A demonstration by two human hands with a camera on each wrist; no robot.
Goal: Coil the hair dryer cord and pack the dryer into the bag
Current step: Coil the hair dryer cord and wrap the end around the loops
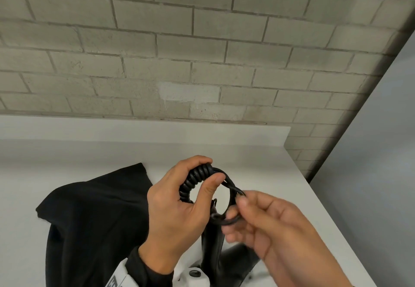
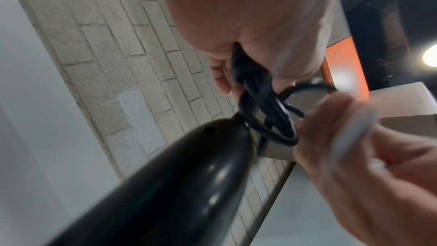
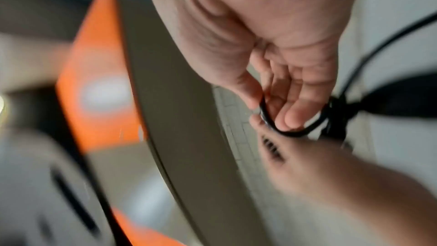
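My left hand (image 1: 179, 199) grips the black coiled cord (image 1: 197, 180), curled fingers and thumb wrapped round the bundled spiral loops above the table. My right hand (image 1: 265, 221) pinches a smooth loop of the same cord (image 1: 233, 217) just to the right, blurred by motion. The black hair dryer (image 1: 213, 244) hangs or stands below the hands with its handle end up; its glossy body (image 2: 170, 184) fills the left wrist view. In the right wrist view my fingers (image 3: 295, 108) hook the cord loop (image 3: 283, 132). A black fabric bag (image 1: 96, 219) lies on the table to the left.
The white table (image 1: 269, 174) ends at a grey brick wall (image 1: 179, 51) behind and has its right edge near my right hand. A white device (image 1: 193, 275) sits by my left sleeve at the bottom. An orange panel (image 2: 343, 74) shows in the wrist views.
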